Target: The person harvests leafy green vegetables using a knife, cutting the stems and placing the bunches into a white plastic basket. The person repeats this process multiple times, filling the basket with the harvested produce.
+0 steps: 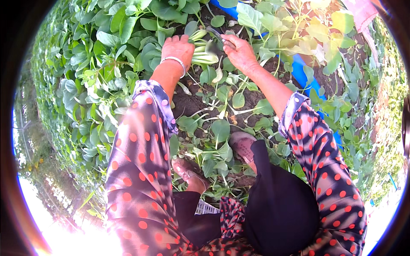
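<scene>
My left hand (178, 51), with a bracelet at its wrist, is closed around a bunch of leafy greens that look like bok choy (205, 58). Their pale stem ends point right, toward my other hand, and their leaves spread out to the left. In my right hand (239, 53) is a small curved blade, probably a sickle or hooked knife (215, 32), its tip toward the stems. My fingers hide most of its handle. A small gap separates the two hands.
Dense standing greens (96, 70) fill the left side. Loose trimmed leaves (221, 131) litter the soil around my shoes (243, 145). A blue hose or pipe (299, 68) runs down the right. A pink sheet (362, 14) lies at upper right, and a white plastic lattice (205, 208) shows below me.
</scene>
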The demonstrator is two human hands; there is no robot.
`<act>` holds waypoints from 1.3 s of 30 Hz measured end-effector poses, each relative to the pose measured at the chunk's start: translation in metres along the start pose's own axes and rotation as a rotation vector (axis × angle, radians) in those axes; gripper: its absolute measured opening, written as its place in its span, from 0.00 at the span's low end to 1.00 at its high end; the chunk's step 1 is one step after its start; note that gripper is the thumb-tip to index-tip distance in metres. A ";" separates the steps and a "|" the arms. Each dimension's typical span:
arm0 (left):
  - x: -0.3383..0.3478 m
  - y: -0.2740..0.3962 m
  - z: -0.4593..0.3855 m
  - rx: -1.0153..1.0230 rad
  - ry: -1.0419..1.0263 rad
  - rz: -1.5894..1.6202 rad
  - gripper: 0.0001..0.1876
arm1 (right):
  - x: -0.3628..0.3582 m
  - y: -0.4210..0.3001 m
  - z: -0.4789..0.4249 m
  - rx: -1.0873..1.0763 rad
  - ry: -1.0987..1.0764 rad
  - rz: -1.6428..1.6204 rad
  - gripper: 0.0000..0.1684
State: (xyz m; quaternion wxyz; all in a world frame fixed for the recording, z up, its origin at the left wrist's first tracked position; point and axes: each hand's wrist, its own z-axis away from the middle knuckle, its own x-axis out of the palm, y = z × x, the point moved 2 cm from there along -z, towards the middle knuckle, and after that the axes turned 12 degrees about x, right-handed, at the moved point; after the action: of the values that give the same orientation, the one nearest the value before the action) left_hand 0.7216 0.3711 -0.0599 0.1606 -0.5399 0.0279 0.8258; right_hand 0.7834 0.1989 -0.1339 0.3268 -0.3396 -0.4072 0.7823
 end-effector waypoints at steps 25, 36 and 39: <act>0.037 0.033 0.043 -0.126 0.298 0.168 0.16 | -0.001 -0.019 0.040 -0.031 -0.058 0.376 0.20; -0.052 0.054 0.169 -0.270 0.568 0.573 0.21 | -0.068 -0.033 0.157 0.209 -0.083 -0.331 0.18; -0.099 0.066 0.220 -0.306 0.589 0.479 0.21 | -0.080 -0.084 0.195 0.175 -0.132 -0.342 0.14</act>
State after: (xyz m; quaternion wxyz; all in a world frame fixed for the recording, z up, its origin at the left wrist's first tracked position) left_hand 0.5438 0.3341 0.1126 -0.1333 -0.7491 0.0745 0.6446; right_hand 0.6920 0.0928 0.0449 0.4560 -0.1839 -0.4098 0.7684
